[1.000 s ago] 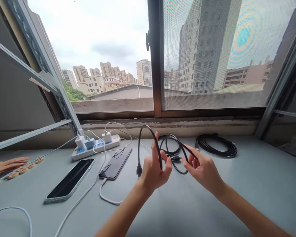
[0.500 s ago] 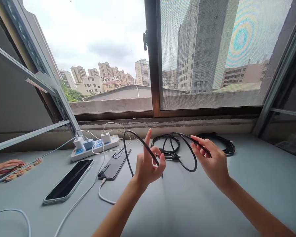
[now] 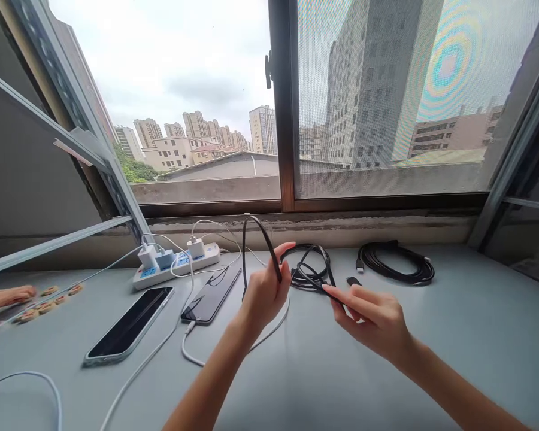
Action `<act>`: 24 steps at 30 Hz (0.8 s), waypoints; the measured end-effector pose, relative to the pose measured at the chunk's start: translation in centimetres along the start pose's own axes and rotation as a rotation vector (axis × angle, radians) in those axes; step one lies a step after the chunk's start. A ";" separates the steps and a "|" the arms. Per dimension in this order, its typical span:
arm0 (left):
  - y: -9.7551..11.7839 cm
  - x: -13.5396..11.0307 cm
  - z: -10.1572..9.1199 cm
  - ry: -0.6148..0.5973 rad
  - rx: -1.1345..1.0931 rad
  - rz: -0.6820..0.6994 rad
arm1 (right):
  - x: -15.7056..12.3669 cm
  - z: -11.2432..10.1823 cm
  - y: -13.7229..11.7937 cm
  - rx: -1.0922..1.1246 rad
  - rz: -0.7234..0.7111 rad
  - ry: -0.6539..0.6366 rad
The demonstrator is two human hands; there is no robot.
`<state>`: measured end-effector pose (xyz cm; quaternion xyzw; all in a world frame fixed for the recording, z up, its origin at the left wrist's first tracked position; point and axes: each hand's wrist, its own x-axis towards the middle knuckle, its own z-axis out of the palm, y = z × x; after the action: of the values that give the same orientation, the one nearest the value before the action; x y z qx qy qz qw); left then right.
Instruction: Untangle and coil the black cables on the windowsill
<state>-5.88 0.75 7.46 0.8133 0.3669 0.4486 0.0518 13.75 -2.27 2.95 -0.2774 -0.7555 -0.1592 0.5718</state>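
A loop of black cable (image 3: 264,230) rises from my left hand (image 3: 266,287), whose thumb and fingers are closed around it. My right hand (image 3: 372,320) pinches another stretch of the black cable between thumb and fingertips, lower and to the right. Behind and between the hands, more black cable (image 3: 312,250) lies in loose coils on the table. A black plug end (image 3: 353,281) rests just beyond my right hand. Part of the cable is hidden behind my left hand and fingers.
A coiled black cable with a USB plug (image 3: 395,278) lies at the back right. To the left are a power strip (image 3: 161,276) with chargers, two phones (image 3: 128,326) (image 3: 213,296) and white cables (image 3: 146,362). Another person's hand (image 3: 9,297) is beside round pieces (image 3: 47,307) at far left.
My right hand has moved down and left, nearer my left hand. My left index finger has folded from pointing up, and the cable loop stands higher. The other person's hand has shifted left.
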 end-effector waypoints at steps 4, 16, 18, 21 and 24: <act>0.0 -0.1 0.1 0.014 0.045 0.039 | -0.3 0.0 -0.8 0.026 -0.065 -0.065; 0.6 0.0 0.0 0.002 0.043 0.115 | 0.0 -0.1 -1.4 -0.080 -0.084 -0.101; 0.6 0.0 0.0 -0.004 0.050 0.127 | 0.6 -0.3 -1.3 -0.076 0.054 -0.012; 0.7 -0.2 0.1 -0.006 0.045 0.154 | 1.2 -0.6 -1.4 -0.038 0.279 0.074; 0.9 -0.4 0.5 -0.024 0.023 0.174 | 1.3 -0.6 -1.3 -0.001 0.471 0.095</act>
<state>-5.16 -0.03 7.29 0.8479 0.2995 0.4375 0.0074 13.15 -3.37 4.42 -0.4383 -0.6421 -0.0349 0.6280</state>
